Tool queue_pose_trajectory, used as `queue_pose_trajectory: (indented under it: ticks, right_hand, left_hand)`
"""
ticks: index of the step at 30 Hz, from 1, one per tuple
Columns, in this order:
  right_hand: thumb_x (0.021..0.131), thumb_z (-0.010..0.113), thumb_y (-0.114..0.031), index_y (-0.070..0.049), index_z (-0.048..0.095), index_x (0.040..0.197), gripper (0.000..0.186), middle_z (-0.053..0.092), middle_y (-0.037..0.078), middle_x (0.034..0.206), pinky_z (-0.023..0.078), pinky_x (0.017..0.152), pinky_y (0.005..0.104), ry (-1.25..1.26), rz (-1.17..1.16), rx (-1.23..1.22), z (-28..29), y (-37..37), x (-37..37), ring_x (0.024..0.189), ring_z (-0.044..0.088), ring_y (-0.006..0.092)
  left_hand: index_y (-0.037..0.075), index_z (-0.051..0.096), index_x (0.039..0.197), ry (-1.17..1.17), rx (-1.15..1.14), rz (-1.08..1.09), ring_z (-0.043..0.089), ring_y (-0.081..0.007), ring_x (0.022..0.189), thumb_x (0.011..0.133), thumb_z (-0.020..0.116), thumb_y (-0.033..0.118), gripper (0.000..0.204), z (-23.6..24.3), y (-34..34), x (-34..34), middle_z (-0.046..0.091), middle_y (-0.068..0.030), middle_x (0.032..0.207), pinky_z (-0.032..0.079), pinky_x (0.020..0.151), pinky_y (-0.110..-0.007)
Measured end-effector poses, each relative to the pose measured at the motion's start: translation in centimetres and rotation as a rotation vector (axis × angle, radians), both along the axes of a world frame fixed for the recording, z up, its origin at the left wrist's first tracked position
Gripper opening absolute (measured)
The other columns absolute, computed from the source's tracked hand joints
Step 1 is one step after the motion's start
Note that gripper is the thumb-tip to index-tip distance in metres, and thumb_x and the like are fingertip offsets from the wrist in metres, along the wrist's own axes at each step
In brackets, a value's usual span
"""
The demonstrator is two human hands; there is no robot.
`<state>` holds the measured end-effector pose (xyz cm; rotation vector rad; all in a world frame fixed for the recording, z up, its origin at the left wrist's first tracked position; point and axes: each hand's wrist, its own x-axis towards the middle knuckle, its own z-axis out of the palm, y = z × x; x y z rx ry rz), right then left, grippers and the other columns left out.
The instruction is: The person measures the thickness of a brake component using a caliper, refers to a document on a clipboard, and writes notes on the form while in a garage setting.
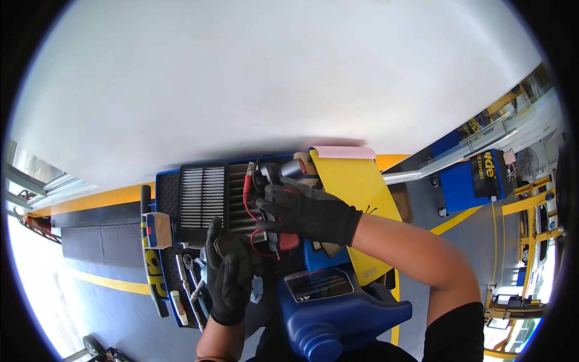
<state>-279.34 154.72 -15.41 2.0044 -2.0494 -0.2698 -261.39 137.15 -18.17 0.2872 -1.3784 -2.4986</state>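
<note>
My right hand (304,211), in a black glove, reaches in over the tool cart. Its fingers curl over a red-and-black handheld tester (286,242) and cover much of it. A red clip with a coiled-looking red lead (248,184) lies just left of those fingers. Lower left, my left hand (229,277) is also gloved and raised, with fingers bent inward; anything inside them is hidden. Close above it sits a pleated air filter (203,199) in a black frame. A blue oil jug (325,314) stands nearest me, right of my left hand.
A yellow folder (356,205) covers the cart's right side. Ratchets (188,263), a white-and-green marker-like tube (179,306) and a small cardboard box (158,230) lie at left. Beyond the cart rises a white surface (271,78). A blue cart (464,187) stands farther right.
</note>
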Motion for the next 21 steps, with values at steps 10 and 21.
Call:
queue_pose_trajectory:
  ticks: [10, 21]
  right_hand:
    - [0.085, 0.067, -0.026, -0.013, 0.072, 0.095, 0.018, 0.067, 0.009, 0.101, 0.05, 0.093, 0.0401, -0.085, 0.116, 0.244, 0.0, -6.5, -1.0, 0.107, 0.063, 0.0269]
    - [0.079, 0.076, -0.022, -0.013, 0.069, 0.114, 0.036, 0.07, 0.01, 0.109, 0.051, 0.095, 0.042, -0.446, -0.225, 0.775, 6.3, -15.6, -2.6, 0.111, 0.064, 0.0288]
  left_hand:
    - [0.006, 0.017, 0.157, -0.034, 0.037, 0.21, 0.061, -0.0189, 0.072, 0.098, 0.053, 0.037, 0.076, 0.5, -0.7, 2.9, 0.058, -0.0152, 0.109, 0.052, 0.059, -0.03]
    - [0.006, 0.029, 0.153, -0.002, -0.674, 0.294, 0.063, -0.0345, 0.114, 0.097, 0.057, 0.014, 0.063, -3.1, -2.8, 2.6, 0.045, -0.0229, 0.148, 0.057, 0.078, -0.036]
